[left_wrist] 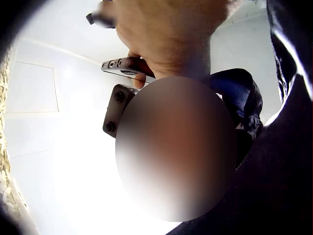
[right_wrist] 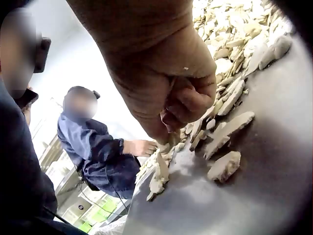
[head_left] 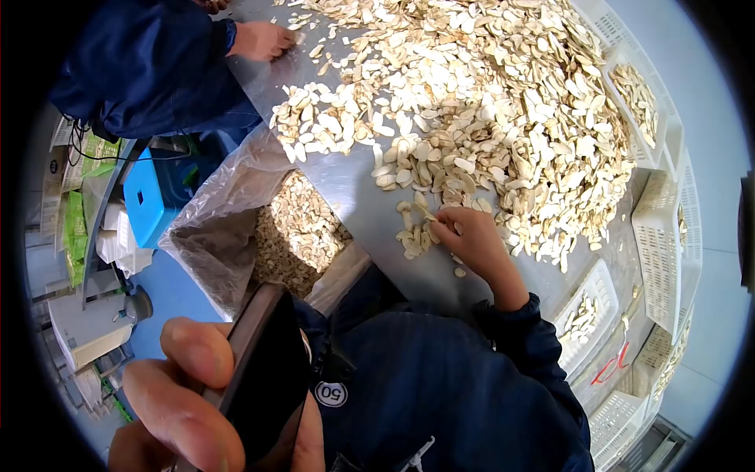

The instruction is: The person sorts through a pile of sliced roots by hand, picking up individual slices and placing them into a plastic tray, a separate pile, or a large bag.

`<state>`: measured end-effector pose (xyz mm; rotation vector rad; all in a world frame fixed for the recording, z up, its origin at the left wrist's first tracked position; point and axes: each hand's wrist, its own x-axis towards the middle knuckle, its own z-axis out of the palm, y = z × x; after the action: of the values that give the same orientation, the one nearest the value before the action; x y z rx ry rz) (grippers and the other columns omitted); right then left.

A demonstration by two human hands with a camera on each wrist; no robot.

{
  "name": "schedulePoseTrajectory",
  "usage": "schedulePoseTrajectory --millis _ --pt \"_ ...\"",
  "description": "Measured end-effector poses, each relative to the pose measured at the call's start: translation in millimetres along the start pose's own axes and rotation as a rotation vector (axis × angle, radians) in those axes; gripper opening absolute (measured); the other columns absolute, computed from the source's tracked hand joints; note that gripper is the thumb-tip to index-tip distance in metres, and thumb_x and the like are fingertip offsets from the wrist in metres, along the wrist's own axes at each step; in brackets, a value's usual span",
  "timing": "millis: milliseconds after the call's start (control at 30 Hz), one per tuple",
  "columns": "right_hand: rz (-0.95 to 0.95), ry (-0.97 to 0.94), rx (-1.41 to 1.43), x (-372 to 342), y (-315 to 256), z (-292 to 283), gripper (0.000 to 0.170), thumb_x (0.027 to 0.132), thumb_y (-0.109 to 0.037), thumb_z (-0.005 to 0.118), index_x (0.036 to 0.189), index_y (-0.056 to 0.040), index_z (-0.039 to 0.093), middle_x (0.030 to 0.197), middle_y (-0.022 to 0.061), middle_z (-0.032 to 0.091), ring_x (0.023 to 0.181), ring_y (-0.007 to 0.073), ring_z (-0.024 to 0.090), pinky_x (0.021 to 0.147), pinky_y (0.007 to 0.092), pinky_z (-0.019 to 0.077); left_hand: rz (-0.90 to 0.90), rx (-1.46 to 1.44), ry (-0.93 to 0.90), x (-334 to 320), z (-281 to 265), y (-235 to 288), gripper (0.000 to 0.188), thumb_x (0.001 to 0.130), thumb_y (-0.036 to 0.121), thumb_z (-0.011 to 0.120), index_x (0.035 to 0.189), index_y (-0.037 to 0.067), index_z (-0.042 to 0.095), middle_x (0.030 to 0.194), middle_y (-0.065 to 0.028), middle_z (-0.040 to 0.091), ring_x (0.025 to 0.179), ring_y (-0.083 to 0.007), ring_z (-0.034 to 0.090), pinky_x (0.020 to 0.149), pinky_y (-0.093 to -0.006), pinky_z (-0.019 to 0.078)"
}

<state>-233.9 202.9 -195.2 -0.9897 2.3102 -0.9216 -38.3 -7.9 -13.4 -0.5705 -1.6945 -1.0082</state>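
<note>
Large in the lower left of the head view, my left hand point(head_left: 185, 393) holds a dark phone point(head_left: 263, 377) up near the camera, fingers along one edge. The end of the phone point(left_wrist: 122, 65) also shows beside the left hand point(left_wrist: 166, 36) in the left wrist view. My right hand point(head_left: 476, 244) is low over the metal table, at the near edge of a big heap of pale dried slices point(head_left: 503, 118). Its thumb and forefinger pinch a slice point(head_left: 425, 211). Curled fingers of the right hand point(right_wrist: 171, 88) show in the right wrist view, with loose slices point(right_wrist: 225, 166) close by.
Below the table edge, a plastic-lined container point(head_left: 212, 228) holds smaller pieces. White baskets point(head_left: 657, 236) line the right side, near a white tray point(head_left: 590, 315) of slices and red-handled scissors point(head_left: 612, 363). Another person's hand point(head_left: 263, 41) works at the far left. A blue stool point(head_left: 153, 200) stands below.
</note>
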Motion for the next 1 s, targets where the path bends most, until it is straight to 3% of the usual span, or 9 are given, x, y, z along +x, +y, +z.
schedulePoseTrajectory --millis 167,267,367,467,567,700,833,867,1000 --pt "0.166 -0.012 0.153 -5 0 -1 0.025 0.098 -0.020 0.065 0.108 0.0021 0.072 0.076 0.0120 0.071 0.065 0.0187 0.063 0.064 0.0341 0.0503 -0.109 0.125 -0.013 6 4 10 0.067 0.103 0.027 0.051 0.162 0.046 0.024 0.172 0.0187 0.006 0.149 -0.0334 0.023 0.115 -0.0613 0.0338" --pt "0.143 0.019 0.105 -5 -2 0 0.026 0.100 -0.021 0.063 0.106 0.0022 0.073 0.074 0.0105 0.070 0.065 0.0175 0.064 0.064 0.0335 0.0507 -0.162 0.247 -0.033 5 4 18 0.068 0.102 0.027 0.052 0.162 0.045 0.024 0.172 0.0189 0.007 0.149 -0.0348 0.024 0.116 -0.0615 0.0338" --pt "0.005 0.106 0.028 -1 8 15 0.026 0.101 -0.021 0.061 0.109 0.0020 0.072 0.072 0.0088 0.068 0.063 0.0141 0.062 0.062 0.0325 0.0503 0.133 0.026 0.036 12 15 -13 0.070 0.102 0.024 0.053 0.162 0.044 0.023 0.171 0.0199 0.009 0.148 -0.0347 0.026 0.117 -0.0590 0.0331" --pt "-0.073 0.243 0.143 1 6 25 0.025 0.102 -0.019 0.060 0.112 0.0005 0.071 0.069 0.0075 0.065 0.063 0.0104 0.062 0.060 0.0309 0.0498 0.256 -0.143 -0.057 10 6 -25 0.069 0.101 0.023 0.055 0.160 0.043 0.024 0.169 0.0194 0.013 0.147 -0.0343 0.027 0.117 -0.0577 0.0335" --pt "0.230 0.201 0.127 -3 1 -5 0.024 0.102 -0.017 0.060 0.116 -0.0006 0.071 0.067 0.0064 0.062 0.064 0.0094 0.060 0.060 0.0293 0.0488 0.128 -0.065 -0.031 5 2 -12 0.066 0.099 0.021 0.058 0.154 0.042 0.027 0.162 0.0179 0.017 0.143 -0.0331 0.029 0.116 -0.0562 0.0354" --pt "0.226 0.238 -0.042 -19 13 -21 0.020 0.098 -0.017 0.066 0.109 -0.0020 0.073 0.065 0.0043 0.059 0.061 0.0091 0.055 0.059 0.0276 0.0461 0.025 -0.005 -0.019 6 4 -5 0.062 0.097 0.018 0.061 0.146 0.039 0.030 0.154 0.0159 0.022 0.138 -0.0315 0.032 0.114 -0.0543 0.0380" --pt "0.120 0.275 0.016 -23 21 -5 0.017 0.095 -0.017 0.069 0.104 -0.0031 0.075 0.071 0.0098 0.066 0.063 0.0151 0.062 0.059 0.0319 0.0483 -0.104 0.054 -0.001 8 5 5 0.058 0.094 0.016 0.065 0.137 0.037 0.033 0.145 0.0139 0.028 0.133 -0.0299 0.035 0.112 -0.0523 0.0406" --pt "0.040 0.279 -0.044 -22 25 -2 0.019 0.093 -0.015 0.069 0.110 -0.0065 0.074 0.079 0.0120 0.070 0.065 0.0239 0.066 0.060 0.0370 0.0509 -0.134 0.062 0.007 9 5 8 0.057 0.093 0.015 0.066 0.135 0.037 0.034 0.143 0.0133 0.029 0.132 -0.0295 0.036 0.112 -0.0518 0.0413" --pt "0.020 0.152 -0.296 -13 7 2 0.030 0.094 -0.018 0.062 0.123 -0.0152 0.068 0.092 0.0130 0.071 0.080 0.0354 0.070 0.069 0.0461 0.0549 -0.271 0.085 0.054 7 7 15 0.054 0.091 0.013 0.070 0.127 0.035 0.037 0.134 0.0113 0.034 0.127 -0.0279 0.039 0.110 -0.0498 0.0439"
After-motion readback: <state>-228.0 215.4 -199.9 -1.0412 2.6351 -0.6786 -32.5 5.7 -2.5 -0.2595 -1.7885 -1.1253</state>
